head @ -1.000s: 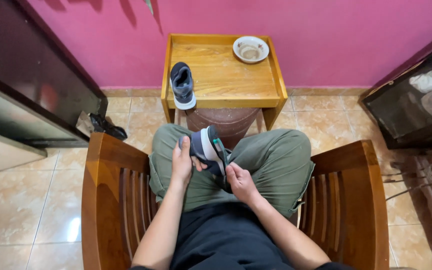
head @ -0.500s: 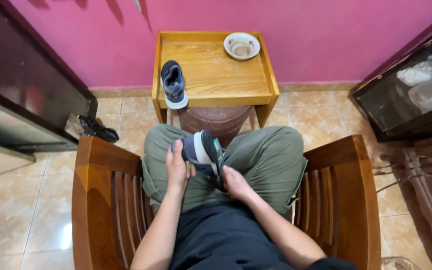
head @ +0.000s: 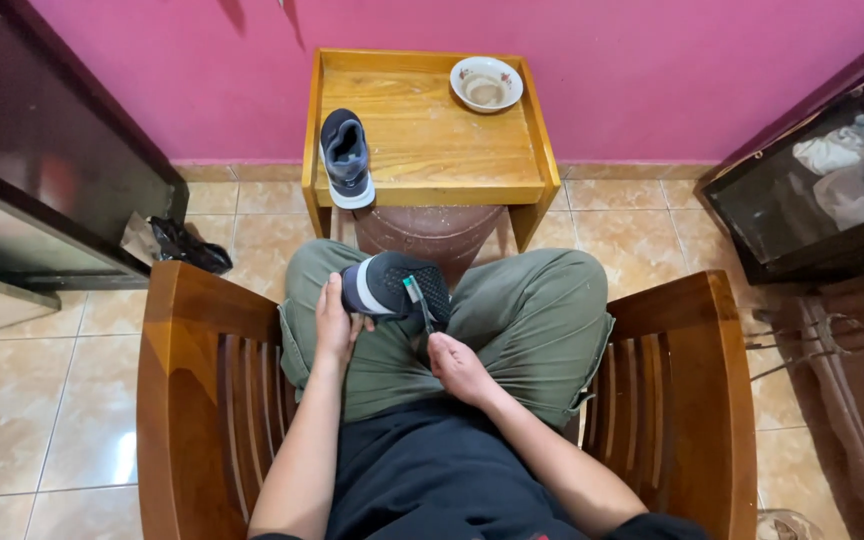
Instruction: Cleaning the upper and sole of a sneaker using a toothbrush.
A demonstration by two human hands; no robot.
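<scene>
I sit in a wooden armchair with my legs in green trousers. My left hand grips a dark grey sneaker that rests on my lap. My right hand holds a green toothbrush whose head lies against the sneaker's upper. A second, matching sneaker lies on the wooden table in front of me, by its left front corner.
A white bowl with brownish liquid stands at the table's back right. A reddish pot sits under the table. A dark cabinet is on the left, a black bag at its foot, a glass-fronted cabinet on the right.
The view has shifted slightly. My hands have turned the sneaker on my lap, so the toothbrush now lies across its upper.
</scene>
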